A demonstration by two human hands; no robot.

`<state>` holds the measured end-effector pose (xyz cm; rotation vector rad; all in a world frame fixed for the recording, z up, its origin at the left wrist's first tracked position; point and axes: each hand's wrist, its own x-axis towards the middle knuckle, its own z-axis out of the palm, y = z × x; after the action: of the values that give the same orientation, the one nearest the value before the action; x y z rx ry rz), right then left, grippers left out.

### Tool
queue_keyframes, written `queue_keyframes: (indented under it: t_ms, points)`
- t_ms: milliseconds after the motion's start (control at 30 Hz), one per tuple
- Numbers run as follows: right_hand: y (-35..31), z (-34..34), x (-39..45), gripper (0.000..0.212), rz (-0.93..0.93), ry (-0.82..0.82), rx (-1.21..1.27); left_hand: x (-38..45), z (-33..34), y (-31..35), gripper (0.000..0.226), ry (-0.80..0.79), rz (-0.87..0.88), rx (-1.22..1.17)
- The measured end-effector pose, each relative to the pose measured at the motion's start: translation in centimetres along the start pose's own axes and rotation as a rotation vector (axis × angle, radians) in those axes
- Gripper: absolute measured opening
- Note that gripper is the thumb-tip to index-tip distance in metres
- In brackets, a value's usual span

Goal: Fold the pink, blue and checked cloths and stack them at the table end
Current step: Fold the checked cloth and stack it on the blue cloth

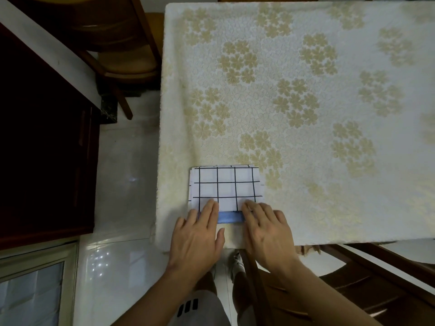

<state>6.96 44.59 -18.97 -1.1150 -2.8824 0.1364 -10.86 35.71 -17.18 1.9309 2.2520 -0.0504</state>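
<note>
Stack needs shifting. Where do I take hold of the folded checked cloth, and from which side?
Probably by its near edge, from the person's side. The checked cloth lies flat on the blue cloth, whose strip shows there; the left hand and right hand already rest flat on that edge.

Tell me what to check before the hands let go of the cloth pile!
1. Checked cloth folded and on top: ok.
2. Blue cloth under it: ok, a blue strip shows at the near edge.
3. Pink cloth in the pile: cannot tell, no pink shows.
4. Pile edges lined up: not ok, the blue strip sticks out past the checked cloth.
5. Left hand and right hand flat, fingers resting on the pile: ok.
6. Pile sitting fully on the table, near its end: ok.
</note>
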Motion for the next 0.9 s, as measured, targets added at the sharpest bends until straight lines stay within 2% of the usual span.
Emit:
queue_keyframes:
  t_ms: [200, 300, 467, 600, 900]
  points:
    - [-0.8, 0.3, -1.1, 0.051, 0.082, -0.106, -0.024, -1.1, 1.4, 0.0, 0.066, -0.093, -0.075, 0.015]
    - [-0.6, 0.5, -1.0, 0.047, 0.073, -0.125, -0.025, -1.1, 1.6, -0.4, 0.059, -0.067, -0.067, 0.016]
    - [0.9, 0.0, 0.4, 0.046, 0.048, 0.019, -0.033, 0.9, 0.4, -1.9, 0.03, 0.136, 0.059, -0.005]
    - [1.5, 0.6, 1.7, 0.034, -0.026, 0.133, -0.069, 2.3, 0.6, -3.3, 0.022, 0.172, 0.113, -0.019]
    - [1.8, 1.7, 2.2, 0.025, -0.086, 0.14, -0.096, 3.0, 1.4, -3.6, 0.018, 0.21, 0.15, 0.011]
